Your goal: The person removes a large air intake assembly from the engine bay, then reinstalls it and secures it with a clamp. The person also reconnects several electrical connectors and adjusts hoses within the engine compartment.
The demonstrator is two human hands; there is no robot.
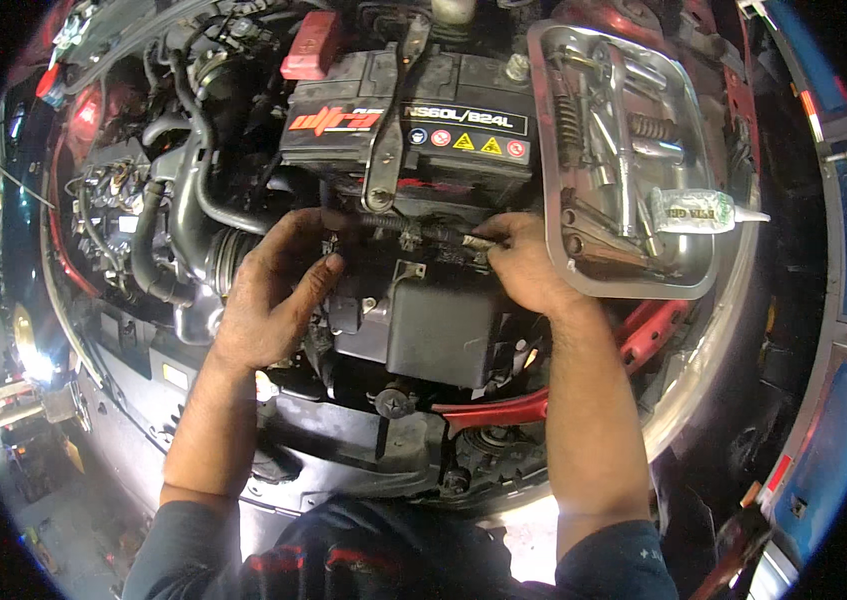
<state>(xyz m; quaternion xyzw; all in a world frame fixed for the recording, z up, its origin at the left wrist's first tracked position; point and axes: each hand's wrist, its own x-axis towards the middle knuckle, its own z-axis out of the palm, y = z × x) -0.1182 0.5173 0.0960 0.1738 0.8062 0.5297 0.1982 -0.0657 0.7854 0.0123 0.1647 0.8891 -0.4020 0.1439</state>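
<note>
A dark wiring harness (411, 232) runs crosswise just in front of the car battery (343, 165). At its right end my right hand (531, 262) is closed, thumb and forefinger pinching the harness by a light-coloured bit. My left hand (268, 290) reaches in at the harness's left end, palm turned inward. Its thumb stands apart from the curled forefinger, with a small dark part (332, 243) in the gap; the other fingertips are hidden. Between my wrists sits a black box-shaped cover (443, 332), below the harness.
A metal tray (633, 288) of wrenches, sockets and springs rests right of the battery, a white tube (693, 212) lying across its edge. A metal hold-down bar (391, 140) crosses the battery. Black hoses (205, 190) run at the left. A red body panel (503, 410) lies nearer me.
</note>
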